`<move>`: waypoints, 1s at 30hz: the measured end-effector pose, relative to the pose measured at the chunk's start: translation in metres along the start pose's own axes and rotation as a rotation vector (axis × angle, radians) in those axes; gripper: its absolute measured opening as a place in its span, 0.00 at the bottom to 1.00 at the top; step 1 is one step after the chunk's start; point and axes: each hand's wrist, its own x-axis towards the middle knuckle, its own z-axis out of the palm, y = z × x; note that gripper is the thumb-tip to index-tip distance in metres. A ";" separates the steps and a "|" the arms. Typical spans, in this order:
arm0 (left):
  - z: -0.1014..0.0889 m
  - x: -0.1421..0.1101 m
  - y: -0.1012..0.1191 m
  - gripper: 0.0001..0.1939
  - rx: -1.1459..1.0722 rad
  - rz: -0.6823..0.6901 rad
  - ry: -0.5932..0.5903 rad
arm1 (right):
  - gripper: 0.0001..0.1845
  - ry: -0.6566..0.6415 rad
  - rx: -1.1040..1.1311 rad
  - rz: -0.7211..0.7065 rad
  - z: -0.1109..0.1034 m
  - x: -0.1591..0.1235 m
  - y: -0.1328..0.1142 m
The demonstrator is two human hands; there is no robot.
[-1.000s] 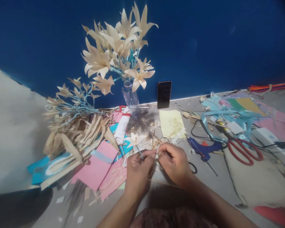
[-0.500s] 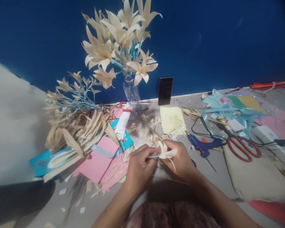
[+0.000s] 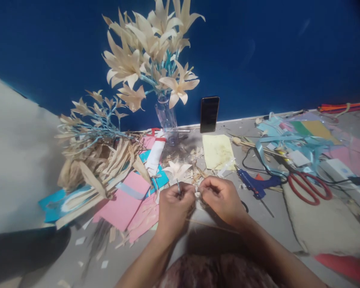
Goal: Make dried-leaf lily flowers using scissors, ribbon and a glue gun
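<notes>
At the left of the counter (image 3: 276, 226), we see a bunch of small pale flowers (image 3: 97, 114) on light-blue stems lying over a heap of dry husk strips (image 3: 108, 160). Beside the heap are bright-blue sheets and pink paper (image 3: 124, 200), then a white tube (image 3: 155, 158) with a red band at its upper end. Just behind it stands a clear bottle (image 3: 168, 122), upright against the blue wall (image 3: 273, 60); it holds large cream flowers (image 3: 150, 48) whose light-blue stems come together at its neck.

In front of the bottle, near the middle, we have a single cream flower (image 3: 177, 170) in our left hand (image 3: 175, 208). The fingers are closed on its thin stem; its long axis runs nearly upright, bloom up and petals spread, stem end down in the grip. Our right hand (image 3: 223, 200) is just beside, fingers curled in; a small pale bit shows between the hands, but we cannot tell which one grips it.

Behind the hands, a phone (image 3: 209, 114) leans on the wall above a yellow sheet (image 3: 218, 152). Further right we see a blue glue gun (image 3: 255, 184), light-blue ribbon (image 3: 306, 150), red-handled scissors (image 3: 309, 186) and a white power strip (image 3: 337, 170).
</notes>
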 end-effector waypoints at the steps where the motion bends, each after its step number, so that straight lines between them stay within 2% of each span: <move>1: 0.000 0.000 0.000 0.09 -0.010 -0.001 0.012 | 0.07 0.008 -0.007 0.002 0.000 -0.001 0.000; 6: 0.002 0.000 -0.001 0.09 0.042 0.056 0.073 | 0.08 0.016 -0.060 -0.035 0.004 -0.004 0.003; 11: 0.004 -0.003 -0.006 0.11 0.248 0.307 0.156 | 0.09 0.048 -0.177 -0.132 0.004 -0.003 0.002; 14: 0.004 -0.005 -0.008 0.10 0.283 0.440 0.130 | 0.08 0.004 -0.241 -0.160 -0.001 -0.002 0.001; 16: 0.005 -0.007 -0.008 0.10 0.275 0.478 0.103 | 0.07 -0.057 -0.249 -0.140 -0.003 -0.002 -0.001; 18: 0.006 -0.008 -0.010 0.10 0.257 0.468 0.087 | 0.07 -0.073 -0.236 -0.117 -0.003 -0.001 -0.001; 25: 0.009 -0.006 -0.011 0.11 0.175 0.249 0.133 | 0.07 0.082 -0.141 -0.083 0.007 0.000 0.002; 28: 0.009 -0.004 -0.009 0.08 0.142 0.156 0.138 | 0.07 0.050 -0.054 -0.032 0.006 0.000 0.002; 30: 0.008 -0.003 -0.009 0.08 0.145 0.152 0.136 | 0.08 0.001 -0.012 -0.004 0.003 0.000 0.002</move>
